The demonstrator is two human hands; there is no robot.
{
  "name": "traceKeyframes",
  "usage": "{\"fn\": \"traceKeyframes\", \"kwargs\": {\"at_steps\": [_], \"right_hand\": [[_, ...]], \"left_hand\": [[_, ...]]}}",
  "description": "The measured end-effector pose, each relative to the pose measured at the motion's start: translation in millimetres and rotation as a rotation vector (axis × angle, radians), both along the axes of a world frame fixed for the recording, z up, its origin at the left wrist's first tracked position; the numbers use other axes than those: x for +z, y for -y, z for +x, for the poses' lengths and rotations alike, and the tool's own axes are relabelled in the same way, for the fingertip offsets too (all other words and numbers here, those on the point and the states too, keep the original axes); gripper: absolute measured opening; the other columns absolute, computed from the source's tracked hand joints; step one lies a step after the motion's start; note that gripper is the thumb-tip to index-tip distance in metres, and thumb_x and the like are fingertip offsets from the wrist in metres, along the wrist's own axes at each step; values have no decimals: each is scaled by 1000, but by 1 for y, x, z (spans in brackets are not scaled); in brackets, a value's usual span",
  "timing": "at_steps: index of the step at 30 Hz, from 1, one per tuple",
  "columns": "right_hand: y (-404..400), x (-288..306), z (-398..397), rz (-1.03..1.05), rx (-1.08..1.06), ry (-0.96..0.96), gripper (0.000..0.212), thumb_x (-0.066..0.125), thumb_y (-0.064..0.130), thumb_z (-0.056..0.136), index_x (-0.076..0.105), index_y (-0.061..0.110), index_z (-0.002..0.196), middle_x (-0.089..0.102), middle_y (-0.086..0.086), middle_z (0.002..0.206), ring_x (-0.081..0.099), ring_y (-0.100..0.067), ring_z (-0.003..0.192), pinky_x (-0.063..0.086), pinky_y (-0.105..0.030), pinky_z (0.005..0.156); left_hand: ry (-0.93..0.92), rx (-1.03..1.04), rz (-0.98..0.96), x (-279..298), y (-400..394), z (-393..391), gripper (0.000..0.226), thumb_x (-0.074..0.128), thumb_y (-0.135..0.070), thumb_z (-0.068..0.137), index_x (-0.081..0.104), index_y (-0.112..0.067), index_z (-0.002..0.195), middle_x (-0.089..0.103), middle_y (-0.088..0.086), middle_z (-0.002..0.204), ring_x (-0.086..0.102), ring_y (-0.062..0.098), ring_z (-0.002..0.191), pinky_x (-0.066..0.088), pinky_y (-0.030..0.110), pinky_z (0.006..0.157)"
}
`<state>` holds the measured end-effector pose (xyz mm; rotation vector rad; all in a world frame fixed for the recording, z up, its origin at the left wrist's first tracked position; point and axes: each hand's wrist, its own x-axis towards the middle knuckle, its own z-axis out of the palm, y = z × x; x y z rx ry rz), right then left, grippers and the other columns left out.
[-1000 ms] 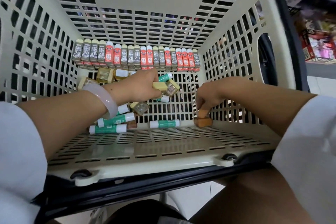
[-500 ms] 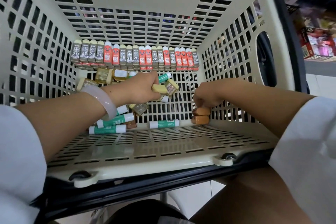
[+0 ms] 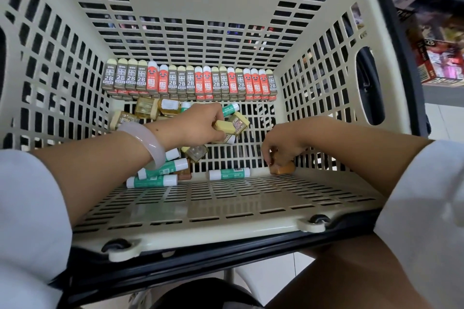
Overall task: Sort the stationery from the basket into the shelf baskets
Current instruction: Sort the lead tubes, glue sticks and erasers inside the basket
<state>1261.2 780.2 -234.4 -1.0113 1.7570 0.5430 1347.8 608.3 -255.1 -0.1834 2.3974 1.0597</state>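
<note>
We reach both arms into a big cream basket (image 3: 75,63) with holes in its walls. Our left hand (image 3: 200,124) is near the middle of the basket floor. Its fingers are curled and pinch a small yellow box (image 3: 224,126), and some other small things are bunched in the same grip, but we cannot tell how many. A pale bracelet (image 3: 148,142) sits on the left wrist. Our right hand (image 3: 282,143) is at about 3 o'clock from the left hand, well apart from it. Its fingers are curled down around a brown block (image 3: 282,168) that sits on the basket floor by the near wall. Part of the block is hidden under the hand. Along the far wall, at 12 o'clock, stands a neat row of small packs (image 3: 188,80), some grey with "2B" on them and some red. Just in front of that row lies a heap of see-through gold boxes (image 3: 145,108). At about 7 o'clock from the left hand lie green and white sticks (image 3: 155,180), touching each other. One more green stick (image 3: 229,173) lies alone between the two hands, close to the near wall. Outside the basket, at 2 o'clock, a red box (image 3: 442,63) sits on a shelf.
</note>
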Motion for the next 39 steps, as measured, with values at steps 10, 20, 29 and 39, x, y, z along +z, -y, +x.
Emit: {"fn": "traceKeyframes", "kwargs": {"at_steps": [10,20,29,39], "right_hand": [[23,12,-5,-685,-373,-70,36,64,20,86,55,17,120,63,0,100,59,-16,95,46,-33,91],[2,1,-13,-144,-28,-145,20,60,17,86,57,17,106,40,14,78,44,-12,86,34,-24,69],[19,2,-9,-572,-245,-291,28,50,14,91,53,14,119,60,-8,113,54,-19,93,45,-30,77],[33,-36,10,-563,-518,-307,45,62,30,87,44,9,122,59,-10,106,51,-19,82,40,-29,68]], "left_hand": [[-69,84,99,-3,-3,-1,34,73,-21,77,47,-15,99,57,-2,87,55,13,79,47,28,70],[-64,-750,-587,-14,14,10,19,53,-11,85,58,-18,103,58,2,98,58,21,88,49,31,67],[-28,-414,-288,-9,20,3,17,60,-26,86,49,-14,91,48,-6,76,49,13,71,36,20,54],[-64,-64,-162,3,21,-9,27,72,-32,76,56,-12,84,49,-5,69,42,8,61,28,24,50]]}}
